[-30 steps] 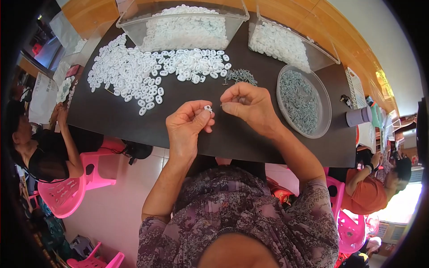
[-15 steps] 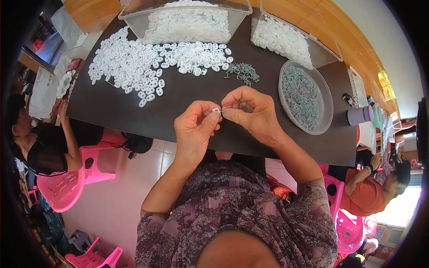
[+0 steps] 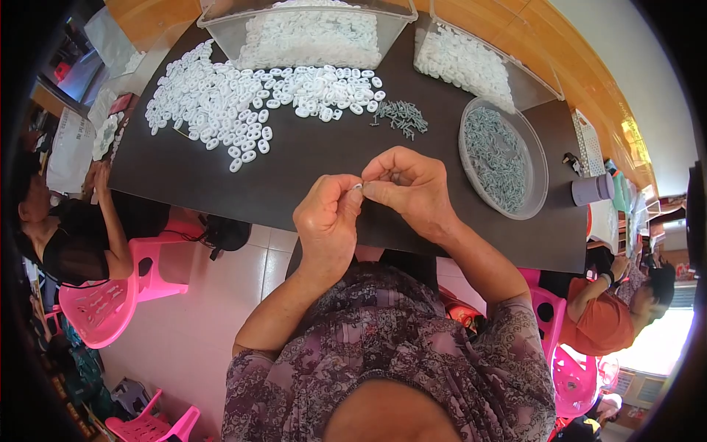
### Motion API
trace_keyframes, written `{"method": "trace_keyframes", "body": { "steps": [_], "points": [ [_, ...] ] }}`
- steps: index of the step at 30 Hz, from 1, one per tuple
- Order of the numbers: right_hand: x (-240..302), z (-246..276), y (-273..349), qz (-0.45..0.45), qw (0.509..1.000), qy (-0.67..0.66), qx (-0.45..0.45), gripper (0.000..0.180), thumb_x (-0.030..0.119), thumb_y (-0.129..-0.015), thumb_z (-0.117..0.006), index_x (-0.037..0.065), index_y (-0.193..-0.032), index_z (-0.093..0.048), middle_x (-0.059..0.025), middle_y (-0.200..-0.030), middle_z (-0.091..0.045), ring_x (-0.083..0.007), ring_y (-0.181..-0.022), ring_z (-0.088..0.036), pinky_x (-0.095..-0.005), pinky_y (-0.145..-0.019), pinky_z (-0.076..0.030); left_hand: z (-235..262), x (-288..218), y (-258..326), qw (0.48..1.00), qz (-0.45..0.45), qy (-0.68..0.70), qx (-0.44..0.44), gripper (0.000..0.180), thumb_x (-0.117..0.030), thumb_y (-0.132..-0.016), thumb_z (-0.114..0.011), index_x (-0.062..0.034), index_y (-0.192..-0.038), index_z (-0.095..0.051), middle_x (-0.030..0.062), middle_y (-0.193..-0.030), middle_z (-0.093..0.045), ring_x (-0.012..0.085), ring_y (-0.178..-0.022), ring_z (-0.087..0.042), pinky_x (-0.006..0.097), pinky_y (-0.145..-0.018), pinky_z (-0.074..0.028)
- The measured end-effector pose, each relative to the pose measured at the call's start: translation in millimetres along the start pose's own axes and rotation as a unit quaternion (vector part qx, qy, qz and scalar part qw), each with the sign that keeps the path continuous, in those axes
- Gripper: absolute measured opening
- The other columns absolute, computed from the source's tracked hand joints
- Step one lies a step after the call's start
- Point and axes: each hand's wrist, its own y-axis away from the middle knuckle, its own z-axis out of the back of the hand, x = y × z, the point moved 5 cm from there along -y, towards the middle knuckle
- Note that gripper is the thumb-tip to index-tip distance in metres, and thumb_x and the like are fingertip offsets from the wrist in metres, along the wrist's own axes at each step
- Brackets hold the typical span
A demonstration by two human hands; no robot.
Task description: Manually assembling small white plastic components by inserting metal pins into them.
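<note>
Over the near edge of the dark table (image 3: 309,151), my two hands meet at the fingertips. Thumb and fingers of my left hand (image 3: 324,225) pinch a small white plastic piece (image 3: 357,187), mostly covered by the fingers. My right hand (image 3: 412,191) is closed in a pinch against that piece; what its fingertips hold is hidden. Beyond my hands spreads a heap of white oval two-holed pieces (image 3: 213,103). A small pile of grey screws (image 3: 402,118) lies right of it. More screws fill a round clear tub (image 3: 538,199) to my right.
Two clear bins, one at the back (image 3: 221,37) and one at the back right (image 3: 541,92), hold white pieces. A lilac cup (image 3: 591,190) stands at the right edge. People sit at left (image 3: 88,247) and right (image 3: 600,317); a pink chair (image 3: 99,306) is at left.
My left hand has shifted slightly right and turned, its fingers now covering more of the white piece. My right hand has moved slightly left and stays pinched at the piece.
</note>
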Motion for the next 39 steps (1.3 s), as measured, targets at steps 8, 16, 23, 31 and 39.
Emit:
{"method": "trace_keyframes", "body": {
  "steps": [8, 16, 23, 31, 39],
  "points": [
    [2, -4, -1, 0.01, 0.999, -0.042, 0.012, 0.013, -0.003, -0.079, -0.066, -0.003, -0.092, -0.061, -0.0047, -0.085, -0.064, -0.0083, -0.078, -0.06, -0.0215, -0.069, -0.048, 5, 3, 0, 0.978, 0.116, 0.171, -0.004, 0.01, -0.006, -0.088, -0.059, 0.0022, -0.094, -0.061, 0.0017, -0.081, -0.061, 0.0052, -0.065, -0.053, 0.018, -0.056, -0.044],
    [0, -5, 1, 0.033, 0.999, 0.043, 0.0, 0.008, -0.002, -0.082, -0.062, -0.001, -0.09, -0.061, -0.0015, -0.083, -0.063, -0.006, -0.077, -0.057, -0.0207, -0.07, -0.047, 4, 7, 1, 0.97, 0.137, 0.199, -0.007, 0.014, -0.003, -0.087, -0.059, 0.0065, -0.097, -0.06, 0.0057, -0.083, -0.062, 0.0077, -0.065, -0.055, 0.019, -0.057, -0.046],
    [6, -12, 0, 0.117, 0.979, 0.158, -0.051, 0.006, -0.001, -0.076, -0.06, 0.002, -0.08, -0.058, -0.0087, -0.074, -0.055, -0.023, -0.07, -0.055, -0.0323, -0.062, -0.044, 3, 9, 1, 0.98, 0.123, 0.156, -0.011, 0.008, -0.002, -0.088, -0.057, 0.0017, -0.093, -0.062, 0.0011, -0.079, -0.06, 0.0046, -0.064, -0.053, 0.018, -0.054, -0.044],
    [9, -13, -10, 0.138, 0.968, 0.207, -0.018, 0.004, 0.004, -0.075, -0.061, 0.002, -0.079, -0.059, -0.0098, -0.073, -0.058, -0.0265, -0.071, -0.055, -0.0348, -0.064, -0.044, 4, 22, -4, 0.972, 0.15, 0.178, -0.011, 0.008, -0.002, -0.088, -0.057, 0.0017, -0.093, -0.062, 0.0024, -0.08, -0.061, 0.0052, -0.064, -0.053, 0.018, -0.054, -0.044],
    [-4, 22, -78, 0.222, 0.883, 0.398, -0.112, 0.011, 0.01, -0.076, -0.063, 0.004, -0.084, -0.066, -0.0123, -0.078, -0.06, -0.0274, -0.077, -0.057, -0.0359, -0.067, -0.045, 11, 33, -13, 0.957, 0.147, 0.25, -0.025, 0.014, -0.004, -0.088, -0.059, 0.0049, -0.098, -0.06, 0.0084, -0.082, -0.063, 0.0094, -0.065, -0.057, 0.021, -0.057, -0.047]
  ]
}}
